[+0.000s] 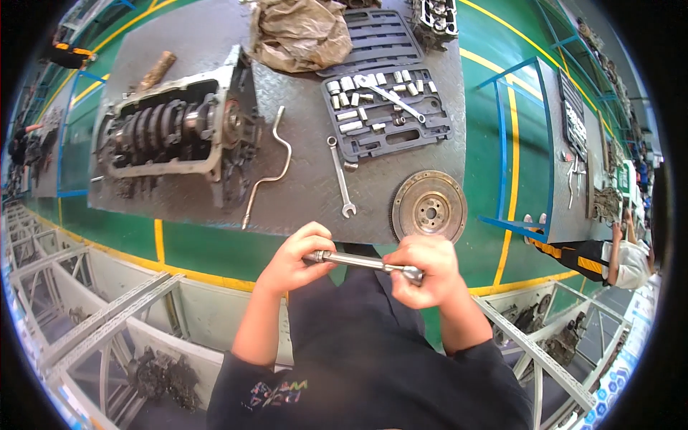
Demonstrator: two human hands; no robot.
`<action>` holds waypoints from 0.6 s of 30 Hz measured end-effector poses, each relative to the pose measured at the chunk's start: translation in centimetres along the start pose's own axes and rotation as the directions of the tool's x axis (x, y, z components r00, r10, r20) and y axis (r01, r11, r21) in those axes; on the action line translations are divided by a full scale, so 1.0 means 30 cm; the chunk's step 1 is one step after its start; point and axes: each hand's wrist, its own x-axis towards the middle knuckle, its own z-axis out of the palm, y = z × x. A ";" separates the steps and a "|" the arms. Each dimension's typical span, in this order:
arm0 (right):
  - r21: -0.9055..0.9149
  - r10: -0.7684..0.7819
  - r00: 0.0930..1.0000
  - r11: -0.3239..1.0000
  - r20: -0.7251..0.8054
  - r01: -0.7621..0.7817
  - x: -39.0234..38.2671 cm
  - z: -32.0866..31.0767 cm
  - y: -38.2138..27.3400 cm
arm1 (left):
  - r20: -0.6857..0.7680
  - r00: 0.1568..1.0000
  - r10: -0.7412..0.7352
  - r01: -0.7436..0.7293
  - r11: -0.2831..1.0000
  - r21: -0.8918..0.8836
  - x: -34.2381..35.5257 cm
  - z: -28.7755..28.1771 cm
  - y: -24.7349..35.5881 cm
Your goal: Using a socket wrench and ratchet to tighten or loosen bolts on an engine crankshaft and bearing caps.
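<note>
A shiny metal ratchet-like tool (362, 262) is held level in front of the person's dark-clothed body, just short of the near edge of a grey metal surface (304, 190); the left hand (296, 258) is curled round one end, the right hand (428, 265) grips near its rounded head. Beyond that edge, a strip of room separates a bent steel rod (289, 147) from a slim combination wrench (340, 177), both lying lengthwise away from the person. At the near right corner, close to the right hand, rests a round, toothed-rim flywheel (410, 208). The left side carries a bulky, grimy engine block (165, 170) with a lobed crankshaft (159, 129) inside. Farther back are an opened hard tool case (419, 140) with smooth cylindrical sockets (351, 127) and a crumpled brown sack (301, 36). Smooth green floor (487, 154) with yellow lines runs along the right edge.
</note>
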 end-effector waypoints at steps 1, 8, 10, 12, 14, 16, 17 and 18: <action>-0.054 0.065 0.998 0.996 0.002 -0.065 0.002 0.046 0.063 | -0.030 0.995 -0.095 0.095 0.995 0.008 0.008 -0.002 -0.097; -0.283 0.269 0.962 0.927 0.049 -0.245 0.039 0.355 0.540 | -0.215 0.948 -0.234 0.262 0.958 0.114 0.053 -0.012 -0.760; -0.288 0.280 0.958 0.925 0.070 -0.249 0.054 0.403 0.619 | -0.262 0.956 -0.131 0.191 0.956 0.222 0.058 -0.028 -0.850; -0.293 0.301 0.952 0.916 0.052 -0.274 0.073 0.435 0.677 | -0.296 0.950 -0.096 0.184 0.940 0.286 0.060 -0.043 -0.895; -0.269 0.305 0.951 0.922 0.056 -0.280 0.087 0.451 0.710 | -0.339 0.938 -0.067 0.191 0.918 0.348 0.063 -0.054 -0.917; -0.251 0.353 0.935 0.908 0.026 -0.336 0.099 0.457 0.732 | -0.389 0.921 0.012 0.186 0.864 0.467 0.066 -0.055 -0.931; -0.238 0.355 0.935 0.910 0.021 -0.340 0.104 0.458 0.740 | -0.410 0.911 0.040 0.194 0.837 0.512 0.068 -0.053 -0.936; -0.242 0.344 0.939 0.912 0.014 -0.331 0.109 0.460 0.746 | -0.400 0.914 0.065 0.165 0.843 0.513 0.070 -0.049 -0.943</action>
